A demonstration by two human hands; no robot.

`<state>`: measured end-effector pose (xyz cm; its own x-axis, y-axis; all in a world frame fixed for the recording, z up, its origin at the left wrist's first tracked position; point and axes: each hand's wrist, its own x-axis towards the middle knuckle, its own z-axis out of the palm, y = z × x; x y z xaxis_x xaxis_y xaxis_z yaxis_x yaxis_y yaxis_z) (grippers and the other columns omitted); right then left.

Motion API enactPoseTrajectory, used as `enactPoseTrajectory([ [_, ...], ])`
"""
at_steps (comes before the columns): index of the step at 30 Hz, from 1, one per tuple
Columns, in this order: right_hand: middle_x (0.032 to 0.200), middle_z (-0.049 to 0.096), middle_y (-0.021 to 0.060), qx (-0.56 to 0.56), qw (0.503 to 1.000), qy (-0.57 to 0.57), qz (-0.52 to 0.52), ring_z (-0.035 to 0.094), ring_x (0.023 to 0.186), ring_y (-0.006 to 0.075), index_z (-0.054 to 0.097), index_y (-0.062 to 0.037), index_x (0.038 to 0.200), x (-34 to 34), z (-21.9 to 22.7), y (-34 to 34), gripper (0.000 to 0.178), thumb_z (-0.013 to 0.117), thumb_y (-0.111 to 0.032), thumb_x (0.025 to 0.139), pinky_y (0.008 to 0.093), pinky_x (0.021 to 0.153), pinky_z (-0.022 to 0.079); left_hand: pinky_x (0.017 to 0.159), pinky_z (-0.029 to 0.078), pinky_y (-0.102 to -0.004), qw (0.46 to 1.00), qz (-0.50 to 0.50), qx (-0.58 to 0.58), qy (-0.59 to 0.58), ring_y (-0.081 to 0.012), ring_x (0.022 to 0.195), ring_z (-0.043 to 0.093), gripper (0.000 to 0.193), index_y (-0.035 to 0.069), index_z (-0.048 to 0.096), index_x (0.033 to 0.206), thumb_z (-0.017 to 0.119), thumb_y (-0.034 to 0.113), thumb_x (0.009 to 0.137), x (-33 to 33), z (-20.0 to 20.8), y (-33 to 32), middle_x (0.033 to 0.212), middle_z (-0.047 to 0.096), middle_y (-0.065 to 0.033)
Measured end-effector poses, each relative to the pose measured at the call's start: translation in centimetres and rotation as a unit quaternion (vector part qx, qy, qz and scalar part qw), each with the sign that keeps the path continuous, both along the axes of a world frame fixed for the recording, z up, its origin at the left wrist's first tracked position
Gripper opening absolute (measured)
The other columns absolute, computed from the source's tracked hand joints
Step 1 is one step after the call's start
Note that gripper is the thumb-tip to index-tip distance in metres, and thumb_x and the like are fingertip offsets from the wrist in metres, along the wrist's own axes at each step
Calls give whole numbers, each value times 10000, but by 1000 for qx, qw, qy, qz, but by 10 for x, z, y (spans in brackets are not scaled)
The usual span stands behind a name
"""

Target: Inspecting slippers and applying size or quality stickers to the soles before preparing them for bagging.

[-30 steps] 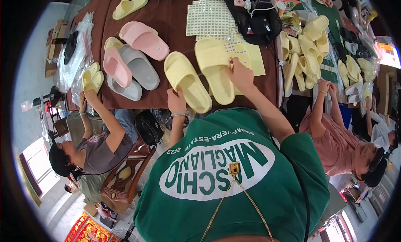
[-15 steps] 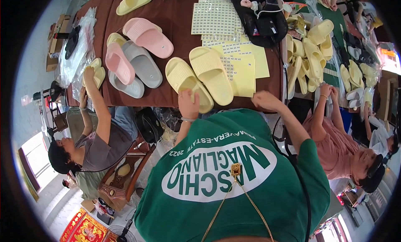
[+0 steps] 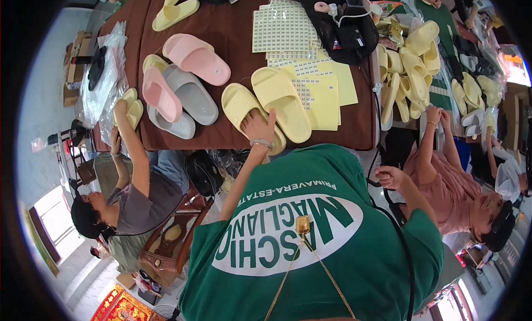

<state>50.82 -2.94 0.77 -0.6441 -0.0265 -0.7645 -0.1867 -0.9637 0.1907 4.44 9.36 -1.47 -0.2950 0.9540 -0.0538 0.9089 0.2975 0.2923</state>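
Observation:
A pair of pale yellow slide slippers lies near the table's front edge, the left slipper beside the right slipper. My left hand rests in the left slipper's foot opening, fingers toward the strap and thumb spread toward the right slipper. Whether the fingertips reach under the strap is hard to see. Off the front edge, my right hand is raised with its fingers curled together; anything pinched in them is too small to make out. Yellow sticker sheets printed with small labels lie just beyond the right slipper.
Pink slippers and grey slippers sit to the left on the brown table. A black bag stands behind the sheets. Yellow slippers are heaped at the right. One person works at left, another at right.
My left hand has moved forward into the left slipper's opening. The right hand has drawn back from the table edge beside the sticker sheets, off to the right.

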Motion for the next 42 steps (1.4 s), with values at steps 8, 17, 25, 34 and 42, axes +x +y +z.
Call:
enactPoseTrajectory([
  [8, 476, 382, -17, -52, 983, -139, -109, 376, 373, 116, 461, -108, 593, -16, -58, -138, 261, 466, -238, 820, 262, 351, 319, 974, 290, -523, 999, 9, 29, 40, -460, 1071, 474, 703, -73, 516, 1089, 475, 576, 821, 3, -8, 5, 1094, 540, -319],
  [17, 536, 478, 48, 227, 917, -322, 66, 478, 457, 195, 506, -75, 638, 14, -94, -132, 265, 465, -255, 828, 332, 422, 396, 962, 299, -513, 998, 9, 34, 55, -451, 1049, 487, 673, -65, 526, 1051, 486, 566, 819, 4, -4, 5, 1063, 554, -314],
  [25, 589, 564, 106, 460, 740, -434, 228, 569, 533, 265, 546, -45, 678, -15, -120, -120, 287, 465, -271, 835, 395, 485, 464, 933, 329, -509, 998, 22, 55, 33, -459, 1016, 494, 679, -68, 537, 1028, 521, 569, 792, 2, -2, 1, 1035, 561, -317],
  [34, 883, 630, 213, 441, 427, -685, 393, 610, 829, 407, 569, -35, 849, 4, 1, 65, 311, 454, -320, 898, 498, 674, 483, 1000, 287, -515, 991, 114, -16, -62, -461, 1089, 470, 685, -117, 559, 1064, 583, 503, 772, 10, -1, 20, 1131, 531, -326],
  [42, 937, 594, 131, 777, 335, -486, 220, 573, 885, 317, 588, -61, 947, -148, 47, 146, 149, 571, -157, 834, 393, 740, 472, 897, 423, -407, 917, 210, 86, -329, -347, 1030, 549, 343, -72, 581, 1053, 502, 210, 875, -11, -26, 0, 1058, 603, -239],
])
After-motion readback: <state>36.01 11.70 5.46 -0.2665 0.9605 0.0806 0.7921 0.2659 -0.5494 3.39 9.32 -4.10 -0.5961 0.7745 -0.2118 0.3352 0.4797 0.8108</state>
